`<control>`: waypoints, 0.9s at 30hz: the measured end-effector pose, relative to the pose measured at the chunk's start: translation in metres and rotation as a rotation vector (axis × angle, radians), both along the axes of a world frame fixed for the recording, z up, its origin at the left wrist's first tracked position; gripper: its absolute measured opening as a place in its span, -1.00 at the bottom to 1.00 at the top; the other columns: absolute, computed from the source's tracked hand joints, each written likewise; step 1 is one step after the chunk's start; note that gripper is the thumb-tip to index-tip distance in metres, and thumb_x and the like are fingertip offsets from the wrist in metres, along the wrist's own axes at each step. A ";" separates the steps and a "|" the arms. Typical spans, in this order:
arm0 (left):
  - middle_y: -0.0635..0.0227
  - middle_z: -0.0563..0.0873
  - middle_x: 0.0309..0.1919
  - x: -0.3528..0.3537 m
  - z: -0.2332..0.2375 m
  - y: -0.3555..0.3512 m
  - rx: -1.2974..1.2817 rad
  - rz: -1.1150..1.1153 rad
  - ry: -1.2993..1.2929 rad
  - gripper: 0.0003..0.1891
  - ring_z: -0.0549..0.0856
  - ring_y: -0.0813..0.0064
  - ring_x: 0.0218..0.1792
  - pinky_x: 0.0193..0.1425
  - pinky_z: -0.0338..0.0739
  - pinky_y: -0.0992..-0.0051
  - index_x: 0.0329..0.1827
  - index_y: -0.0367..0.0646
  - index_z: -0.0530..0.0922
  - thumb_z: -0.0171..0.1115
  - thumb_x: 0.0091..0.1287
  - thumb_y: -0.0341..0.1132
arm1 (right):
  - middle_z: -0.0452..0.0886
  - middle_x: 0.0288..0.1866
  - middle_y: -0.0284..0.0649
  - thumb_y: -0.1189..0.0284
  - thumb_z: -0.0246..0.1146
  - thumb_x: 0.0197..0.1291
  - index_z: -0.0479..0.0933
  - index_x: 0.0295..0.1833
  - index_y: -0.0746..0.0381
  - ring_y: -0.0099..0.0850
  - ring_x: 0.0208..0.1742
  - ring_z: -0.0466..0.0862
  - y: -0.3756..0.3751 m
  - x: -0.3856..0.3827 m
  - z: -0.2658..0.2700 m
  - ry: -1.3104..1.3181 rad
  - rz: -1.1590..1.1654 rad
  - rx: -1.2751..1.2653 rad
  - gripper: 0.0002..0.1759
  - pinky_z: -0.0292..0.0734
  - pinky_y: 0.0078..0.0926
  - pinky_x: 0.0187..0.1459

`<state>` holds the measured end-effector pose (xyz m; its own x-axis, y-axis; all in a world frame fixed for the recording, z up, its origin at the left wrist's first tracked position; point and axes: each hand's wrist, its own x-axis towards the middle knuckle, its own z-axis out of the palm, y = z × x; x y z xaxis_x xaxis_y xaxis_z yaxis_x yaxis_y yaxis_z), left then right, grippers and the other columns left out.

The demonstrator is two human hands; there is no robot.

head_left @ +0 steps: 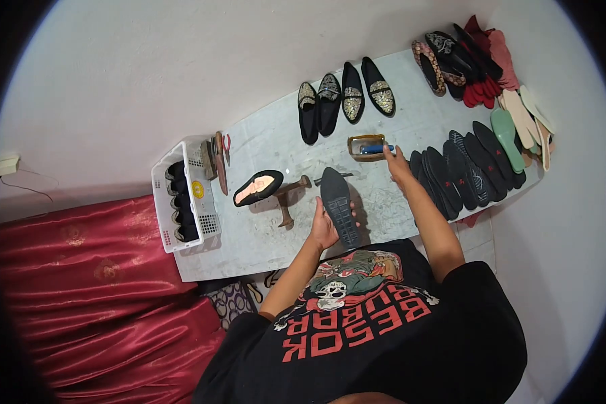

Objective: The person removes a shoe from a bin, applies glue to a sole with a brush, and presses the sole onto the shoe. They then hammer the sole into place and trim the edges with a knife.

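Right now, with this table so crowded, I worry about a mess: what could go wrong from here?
1. The right hand is at the small tin, which holds a blue tool. A knock might tip it toward the decorated shoes.
2. That forearm runs beside the row of soles near the table edge, and a brush could push some off.
3. The left hand grips a sole by one end, so it may slip.
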<state>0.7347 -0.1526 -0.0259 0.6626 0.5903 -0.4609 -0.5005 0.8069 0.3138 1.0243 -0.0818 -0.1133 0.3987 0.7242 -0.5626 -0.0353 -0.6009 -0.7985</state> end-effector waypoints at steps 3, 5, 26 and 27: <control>0.21 0.71 0.17 0.007 0.006 -0.008 -0.032 -0.045 0.080 -0.04 0.72 0.25 0.08 0.24 0.69 -0.06 0.47 -0.08 0.48 -0.44 0.50 0.57 | 0.26 0.66 0.28 -0.15 0.09 0.56 0.11 0.71 0.33 0.10 0.64 0.33 0.008 0.003 -0.004 -0.042 0.031 0.063 -0.06 0.23 -0.07 0.60; 0.17 0.70 0.18 0.008 0.004 -0.008 -0.066 -0.039 0.017 -0.07 0.71 0.17 0.13 0.29 0.66 -0.12 0.49 -0.08 0.46 -0.42 0.53 0.53 | 0.39 0.56 0.31 -0.05 0.04 0.61 0.19 0.71 0.22 0.12 0.54 0.44 0.010 0.004 -0.010 -0.234 0.110 0.217 -0.21 0.31 -0.01 0.52; 0.24 0.70 0.08 0.002 0.036 0.068 0.042 -0.267 0.027 -0.06 0.73 0.33 0.02 0.18 0.71 0.09 0.39 -0.07 0.52 -0.36 0.48 0.59 | 0.82 -0.05 -0.20 0.00 -0.09 0.72 0.51 0.37 0.24 -0.58 -0.44 0.65 -0.017 0.016 0.057 0.133 -0.054 0.295 -0.44 0.55 -0.64 -0.42; 0.25 0.70 0.06 0.004 0.034 0.068 0.057 -0.275 0.065 -0.06 0.73 0.35 0.00 0.18 0.71 0.13 0.38 -0.07 0.52 -0.37 0.48 0.59 | 0.82 -0.04 -0.17 0.01 -0.09 0.72 0.50 0.38 0.24 -0.56 -0.43 0.66 -0.017 0.016 0.056 0.152 -0.064 0.344 -0.44 0.57 -0.63 -0.41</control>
<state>0.7384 -0.0843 0.0085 0.7717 0.4185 -0.4789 -0.2427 0.8898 0.3865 1.0402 -0.0989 -0.0577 0.3799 0.8575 -0.3470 -0.1980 -0.2910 -0.9360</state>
